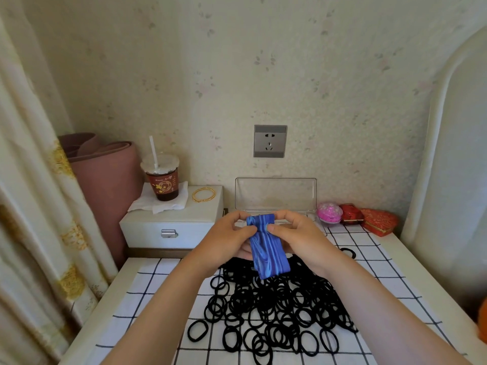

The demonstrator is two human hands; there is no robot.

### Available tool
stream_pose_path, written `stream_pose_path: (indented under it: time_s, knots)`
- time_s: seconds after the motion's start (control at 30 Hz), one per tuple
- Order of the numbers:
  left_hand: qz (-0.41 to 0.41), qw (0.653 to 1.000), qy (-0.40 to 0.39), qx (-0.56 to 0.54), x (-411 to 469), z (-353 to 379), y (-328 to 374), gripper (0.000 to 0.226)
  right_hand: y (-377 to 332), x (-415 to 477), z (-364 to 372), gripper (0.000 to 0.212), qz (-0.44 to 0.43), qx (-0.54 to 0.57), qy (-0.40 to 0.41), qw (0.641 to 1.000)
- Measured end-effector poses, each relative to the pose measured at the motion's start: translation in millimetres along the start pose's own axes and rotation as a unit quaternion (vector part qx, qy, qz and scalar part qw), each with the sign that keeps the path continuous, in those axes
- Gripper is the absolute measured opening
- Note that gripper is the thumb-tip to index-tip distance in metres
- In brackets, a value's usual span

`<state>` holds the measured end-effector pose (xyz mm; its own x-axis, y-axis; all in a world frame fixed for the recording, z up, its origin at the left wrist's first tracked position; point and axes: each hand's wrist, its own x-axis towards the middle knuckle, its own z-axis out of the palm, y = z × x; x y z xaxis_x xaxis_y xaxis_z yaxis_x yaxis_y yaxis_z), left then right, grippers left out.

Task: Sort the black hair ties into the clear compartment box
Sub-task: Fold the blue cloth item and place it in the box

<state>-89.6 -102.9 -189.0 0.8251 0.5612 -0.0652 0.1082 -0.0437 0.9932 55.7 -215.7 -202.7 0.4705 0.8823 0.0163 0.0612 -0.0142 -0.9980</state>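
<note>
A big pile of black hair ties [276, 306] lies spread on the white checked cloth [147, 293] in front of me. Above the pile I hold a blue streaked fabric pouch [267, 246] with both hands. My left hand [226, 238] pinches its upper left edge and my right hand [295, 233] pinches its upper right edge, thumbs on the front. Behind my hands stands the clear compartment box [275, 193] with its lid raised against the wall; its tray is mostly hidden by my hands.
A white drawer box [171, 225] at the back left carries a drink cup with straw [162, 177], a tissue and gold bangles [203, 194]. A pink ball [329, 212] and red boxes [369, 218] sit at the back right. One stray tie [348, 252] lies right.
</note>
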Motion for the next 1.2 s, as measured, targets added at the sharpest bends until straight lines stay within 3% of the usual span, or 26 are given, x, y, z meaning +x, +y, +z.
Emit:
stream_pose_path:
  time_s: [0.17, 0.33, 0.47, 0.57, 0.63, 0.7, 0.8, 0.97, 1.2]
  knots:
    - [0.008, 0.983, -0.051, -0.177, 2, 0, 2, 0.018, -6, 2, -1, 0.02, 0.012, 0.13, -0.007, 0.991]
    - [-0.017, 0.966, -0.091, -0.24, -1, 0, 7, 0.021, -7, 2, -3, 0.028, 0.02, 0.17, 0.006, 0.985]
    - [-0.006, 0.989, -0.053, -0.141, 1, 1, 5, 0.023, -3, 4, -3, 0.022, 0.031, 0.173, 0.0, 0.984]
    - [0.033, 0.998, -0.006, -0.059, 1, 4, 1, 0.009, -2, 2, -2, 0.016, 0.029, 0.126, -0.02, 0.991]
    - [0.057, 0.998, 0.017, -0.024, 1, 1, -1, 0.017, -1, 3, -2, 0.005, 0.017, 0.09, -0.006, 0.996]
    - [0.076, 0.996, 0.039, -0.003, 2, 1, -3, 0.027, -1, 2, -1, 0.014, 0.01, 0.075, -0.001, 0.997]
    - [0.071, 0.994, 0.079, -0.023, 3, 6, -4, 0.025, 1, 2, 1, 0.029, 0.008, 0.081, 0.002, 0.997]
    - [-0.03, 0.997, -0.022, -0.064, 2, 6, -5, 0.022, 1, 2, 2, 0.019, 0.012, 0.097, 0.024, 0.995]
    - [-0.025, 0.997, -0.014, -0.066, 1, 7, -5, 0.019, -2, 3, 2, 0.022, 0.028, 0.177, 0.001, 0.984]
